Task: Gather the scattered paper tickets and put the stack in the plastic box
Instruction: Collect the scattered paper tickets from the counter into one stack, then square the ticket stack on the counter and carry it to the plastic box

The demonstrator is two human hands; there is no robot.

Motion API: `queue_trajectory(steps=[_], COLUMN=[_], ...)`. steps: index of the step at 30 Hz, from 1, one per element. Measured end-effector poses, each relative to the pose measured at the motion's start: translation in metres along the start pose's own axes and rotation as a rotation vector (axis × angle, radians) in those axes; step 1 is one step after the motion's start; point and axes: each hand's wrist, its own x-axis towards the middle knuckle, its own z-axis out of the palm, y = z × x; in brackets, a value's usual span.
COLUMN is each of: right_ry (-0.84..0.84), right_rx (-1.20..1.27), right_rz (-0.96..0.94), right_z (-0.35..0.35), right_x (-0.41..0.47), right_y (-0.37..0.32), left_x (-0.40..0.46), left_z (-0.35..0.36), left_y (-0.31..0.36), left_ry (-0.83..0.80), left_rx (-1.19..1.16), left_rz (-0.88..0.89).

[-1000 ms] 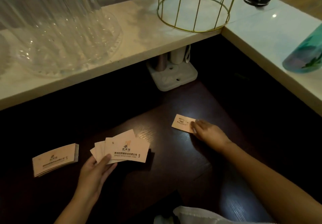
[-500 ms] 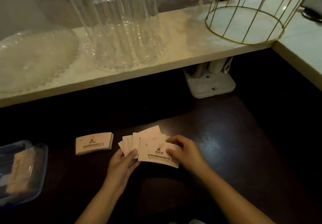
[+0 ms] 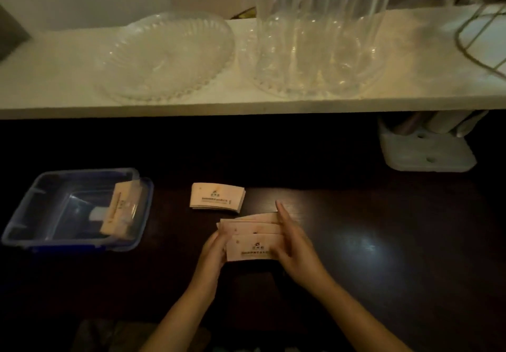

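Observation:
A fanned bunch of pale pink paper tickets (image 3: 253, 238) lies on the dark table between my hands. My left hand (image 3: 212, 253) presses against its left edge and my right hand (image 3: 294, 247) against its right edge, fingers flat along the paper. A separate neat stack of tickets (image 3: 217, 197) rests just beyond, untouched. At the left stands the clear plastic box with a blue rim (image 3: 41, 206); a bundle of tickets (image 3: 120, 209) leans inside its right end.
A white counter ledge (image 3: 246, 99) overhangs the back of the table, carrying a clear glass dish (image 3: 164, 56) and a tall clear ribbed vessel (image 3: 315, 36). A white power block (image 3: 424, 151) sits under the ledge at the right.
My right hand carried the lone ticket from the right over to the fanned bunch. Both hands now squeeze the bunch from its sides. The view swung left and the plastic box came into sight.

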Motion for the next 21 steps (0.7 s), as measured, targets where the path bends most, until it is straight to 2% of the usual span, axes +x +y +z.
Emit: queue_trajectory(steps=[4, 7, 10, 15, 21], right_ry=[-0.033, 0.01, 0.09, 0.389, 0.39], right_rx=[-0.171, -0.243, -0.275, -0.128, -0.214], right_rz=[-0.113, -0.138, -0.078, -0.023, -0.012], right_z=[0.027, 0.046, 0.066, 0.092, 0.095], right_x=[0.007, 0.01, 0.007, 0.004, 0.006], right_y=[-0.004, 0.001, 0.007, 0.003, 0.005], left_x=[0.0, 0.01, 0.02, 0.031, 0.032], left_z=[-0.008, -0.016, -0.023, -0.029, -0.042], left_y=[-0.001, -0.009, -0.03, -0.044, -0.041], left_ry=[0.218, 0.289, 0.282, 0.245, 0.115], left_rx=[0.026, 0.066, 0.131, 0.1, 0.098], left_rz=[0.112, 0.155, 0.181, 0.223, 0.226])
